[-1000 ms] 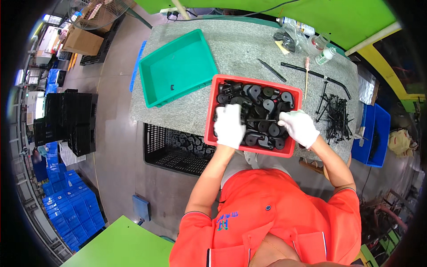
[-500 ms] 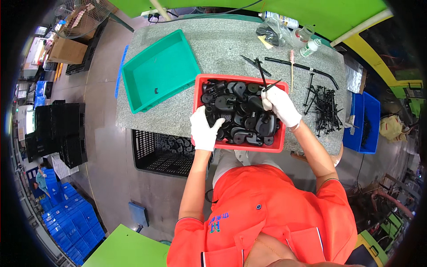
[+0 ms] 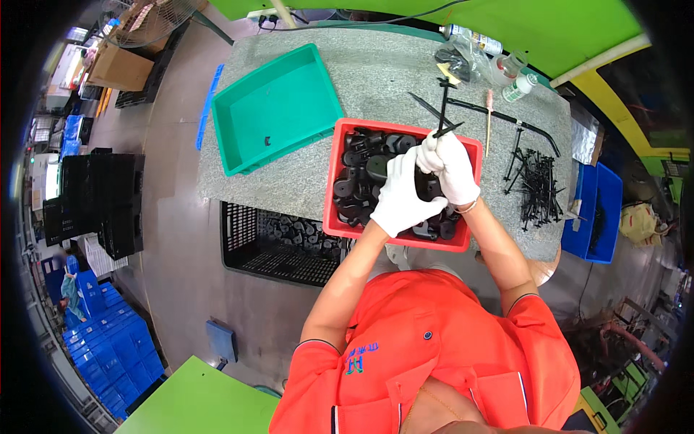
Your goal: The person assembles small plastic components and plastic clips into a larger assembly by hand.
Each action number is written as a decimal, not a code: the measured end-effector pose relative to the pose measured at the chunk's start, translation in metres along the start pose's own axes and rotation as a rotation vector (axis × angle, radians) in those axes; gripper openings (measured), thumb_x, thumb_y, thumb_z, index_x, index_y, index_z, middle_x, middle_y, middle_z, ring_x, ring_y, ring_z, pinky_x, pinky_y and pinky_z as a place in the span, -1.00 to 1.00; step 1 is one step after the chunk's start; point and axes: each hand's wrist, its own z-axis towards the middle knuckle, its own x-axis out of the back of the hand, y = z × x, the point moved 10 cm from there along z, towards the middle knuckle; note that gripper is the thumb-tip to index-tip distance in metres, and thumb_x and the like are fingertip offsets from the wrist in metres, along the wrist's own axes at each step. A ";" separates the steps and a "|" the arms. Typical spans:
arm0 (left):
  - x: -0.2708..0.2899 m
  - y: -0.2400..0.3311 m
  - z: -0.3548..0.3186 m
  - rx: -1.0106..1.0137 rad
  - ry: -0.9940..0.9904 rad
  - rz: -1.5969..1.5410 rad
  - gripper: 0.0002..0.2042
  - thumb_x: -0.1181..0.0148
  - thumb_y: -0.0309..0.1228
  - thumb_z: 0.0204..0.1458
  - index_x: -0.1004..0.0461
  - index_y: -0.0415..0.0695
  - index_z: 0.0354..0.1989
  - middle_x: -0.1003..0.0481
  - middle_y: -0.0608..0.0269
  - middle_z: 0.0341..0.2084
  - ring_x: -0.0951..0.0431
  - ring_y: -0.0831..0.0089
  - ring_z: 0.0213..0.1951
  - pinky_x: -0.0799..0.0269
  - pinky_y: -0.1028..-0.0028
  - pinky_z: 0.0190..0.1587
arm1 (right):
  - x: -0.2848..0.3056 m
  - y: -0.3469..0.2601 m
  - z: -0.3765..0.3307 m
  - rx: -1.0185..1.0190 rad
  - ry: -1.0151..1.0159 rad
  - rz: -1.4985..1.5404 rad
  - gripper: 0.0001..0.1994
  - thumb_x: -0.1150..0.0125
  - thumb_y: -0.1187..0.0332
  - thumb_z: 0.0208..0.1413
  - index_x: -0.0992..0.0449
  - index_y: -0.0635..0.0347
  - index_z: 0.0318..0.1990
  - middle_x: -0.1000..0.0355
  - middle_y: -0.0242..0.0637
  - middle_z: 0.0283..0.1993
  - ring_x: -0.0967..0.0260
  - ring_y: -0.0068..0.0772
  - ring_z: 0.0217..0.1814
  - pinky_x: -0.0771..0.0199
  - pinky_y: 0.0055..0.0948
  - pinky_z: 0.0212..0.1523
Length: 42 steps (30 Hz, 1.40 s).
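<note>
My right hand [image 3: 454,172], in a white glove, is closed on thin black plastic rods [image 3: 443,105] that stick up past its fingers. One points away from me; a shorter one slants to the right. My left hand [image 3: 405,194], gloved too, is right beside it over the red bin [image 3: 330,210], with thumb and fingers spread apart; I see nothing in its grip. Black rounded plastic parts [image 3: 354,181] fill the bin, partly hidden by my hands.
A green tray [image 3: 282,108] holding one small black piece lies at left on the grey table. At right are a pile of black rods [image 3: 542,192], a bent black tube [image 3: 531,126], a stick [image 3: 489,123] and a bottle [image 3: 520,87]. A black crate [image 3: 282,264] is below the table.
My left hand has left the bin's left side and come across to my right hand. The right hand keeps the rods. The whole view has shifted slightly.
</note>
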 end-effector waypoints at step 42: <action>-0.008 0.013 -0.045 -0.040 -0.022 0.689 -0.14 -0.21 0.21 -0.29 -0.29 -0.20 0.13 -0.32 0.00 0.07 -0.31 0.00 -0.03 -0.21 0.14 0.01 | 0.264 -0.158 -0.192 -0.075 0.773 -2.147 -0.75 -0.11 0.25 0.06 -0.53 0.15 -0.16 -0.48 -0.16 -0.14 -0.41 -0.10 -0.12 -0.38 -0.19 -0.11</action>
